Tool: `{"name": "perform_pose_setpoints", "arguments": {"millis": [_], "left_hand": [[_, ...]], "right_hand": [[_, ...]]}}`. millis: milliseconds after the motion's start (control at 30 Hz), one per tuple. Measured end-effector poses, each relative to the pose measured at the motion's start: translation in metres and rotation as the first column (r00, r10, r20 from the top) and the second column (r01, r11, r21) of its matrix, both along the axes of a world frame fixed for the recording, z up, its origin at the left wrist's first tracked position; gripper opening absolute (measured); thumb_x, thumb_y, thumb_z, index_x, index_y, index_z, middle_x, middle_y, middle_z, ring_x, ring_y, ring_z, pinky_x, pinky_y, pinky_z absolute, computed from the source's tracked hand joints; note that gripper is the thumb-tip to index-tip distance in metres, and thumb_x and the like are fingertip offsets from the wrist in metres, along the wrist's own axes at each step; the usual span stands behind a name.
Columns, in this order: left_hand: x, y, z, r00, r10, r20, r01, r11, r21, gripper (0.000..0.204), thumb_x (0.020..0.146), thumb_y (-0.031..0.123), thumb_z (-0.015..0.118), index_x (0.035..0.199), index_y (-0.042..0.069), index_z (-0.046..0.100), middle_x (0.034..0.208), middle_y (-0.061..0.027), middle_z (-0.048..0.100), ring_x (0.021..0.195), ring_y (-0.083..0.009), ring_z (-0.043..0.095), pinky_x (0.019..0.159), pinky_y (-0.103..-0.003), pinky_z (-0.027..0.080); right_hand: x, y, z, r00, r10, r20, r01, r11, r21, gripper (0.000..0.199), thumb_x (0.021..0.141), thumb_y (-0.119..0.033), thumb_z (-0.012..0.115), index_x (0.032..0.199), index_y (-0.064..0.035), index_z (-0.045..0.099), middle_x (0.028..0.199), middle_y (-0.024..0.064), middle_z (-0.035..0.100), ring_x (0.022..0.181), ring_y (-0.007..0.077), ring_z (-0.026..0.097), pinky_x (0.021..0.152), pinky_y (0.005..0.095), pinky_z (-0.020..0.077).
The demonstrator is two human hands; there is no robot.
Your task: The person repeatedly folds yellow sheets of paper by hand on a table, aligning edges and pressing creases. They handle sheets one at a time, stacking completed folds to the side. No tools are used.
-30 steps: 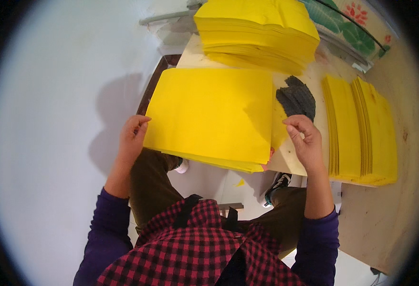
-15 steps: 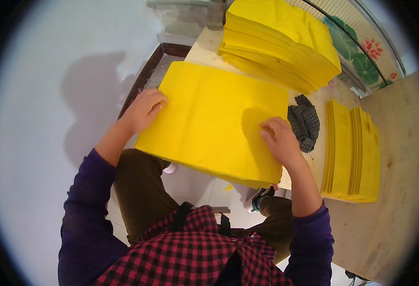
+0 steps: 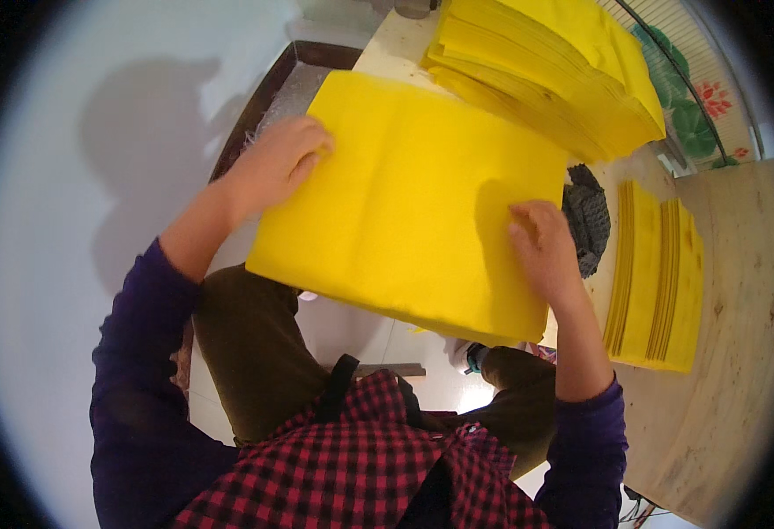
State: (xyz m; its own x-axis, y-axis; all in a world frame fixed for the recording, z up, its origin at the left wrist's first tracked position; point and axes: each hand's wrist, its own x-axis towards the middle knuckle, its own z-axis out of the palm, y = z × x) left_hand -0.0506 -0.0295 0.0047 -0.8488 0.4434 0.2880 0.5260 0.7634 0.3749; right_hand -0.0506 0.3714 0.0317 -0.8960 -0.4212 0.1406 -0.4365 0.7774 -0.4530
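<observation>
A broad yellow felt-like cloth sheet (image 3: 405,203) spreads before me above my knees, flat on top with a faint crease. Its near edge looks thick, so more layers may lie beneath. At its left edge my left hand (image 3: 286,159) is closed, the fingers curled over the border. My right hand (image 3: 541,242) is closed at the right side, thumb and fingers bent together on the cloth. The fingertips of both hands are partly hidden. A shadow falls on the cloth beside the right hand.
Behind the sheet a tall stack of yellow cloth (image 3: 546,79) leans on the pale wooden table (image 3: 660,423). Two narrower yellow bundles (image 3: 651,282) lie to the right. A crumpled dark grey cloth (image 3: 587,220) sits between. A white wall (image 3: 52,309) rises on the left.
The yellow sheet and both hands have shifted slightly up in the picture, the right hand also rightward. The view has moved a little too. Both hands stay at the sheet's sides.
</observation>
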Motion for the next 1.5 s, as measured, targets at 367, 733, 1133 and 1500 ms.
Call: {"name": "perform_pose_setpoints", "arguments": {"millis": [367,733,1133,1500], "left_hand": [[-0.02,0.003,0.006,0.996,-0.04,-0.074,0.044,0.997,0.056,0.018,0.086,0.003,0.054,0.104,0.003,0.058,0.109,-0.0147,0.058,0.109,-0.0334,0.052,0.097,-0.042,0.04],[-0.016,0.018,0.011,1.0,-0.005,-0.029,0.007,0.997,0.075,0.016,0.083,0.001,0.053,0.098,0.002,0.059,0.101,-0.0142,0.058,0.101,-0.0358,0.053,0.089,-0.043,0.043],[-0.035,0.026,0.006,0.995,0.078,-0.07,-0.076,0.997,0.03,0.021,0.085,0.001,0.052,0.104,0.002,0.06,0.107,-0.0137,0.059,0.106,-0.0356,0.052,0.095,-0.04,0.043],[0.0,0.023,0.007,1.0,0.0,-0.011,0.001,0.999,0.045,0.023,0.084,-0.001,0.052,0.106,0.002,0.058,0.11,-0.0161,0.055,0.108,-0.0355,0.051,0.097,-0.041,0.041]], "right_hand": [[-0.001,0.01,0.006,0.993,-0.102,0.056,0.108,0.987,-0.119,0.025,0.086,-0.012,0.061,0.108,0.0004,0.062,0.11,0.018,0.06,0.106,0.0351,0.056,0.095,0.0383,0.0427],[-0.036,0.004,0.003,0.991,-0.135,-0.018,0.133,0.988,-0.08,0.023,0.089,-0.012,0.06,0.108,0.001,0.06,0.112,0.0172,0.058,0.108,0.0319,0.055,0.094,0.0369,0.0433],[-0.046,-0.005,-0.003,0.988,-0.156,-0.01,0.154,0.982,-0.113,0.025,0.091,-0.018,0.058,0.109,-0.0002,0.062,0.108,0.0144,0.061,0.102,0.0286,0.059,0.09,0.0356,0.0457],[-0.03,0.011,-0.005,0.997,-0.075,0.029,0.077,0.995,-0.057,0.023,0.089,-0.015,0.061,0.106,0.0009,0.063,0.106,0.0173,0.062,0.102,0.0348,0.058,0.089,0.0388,0.0456]]}}
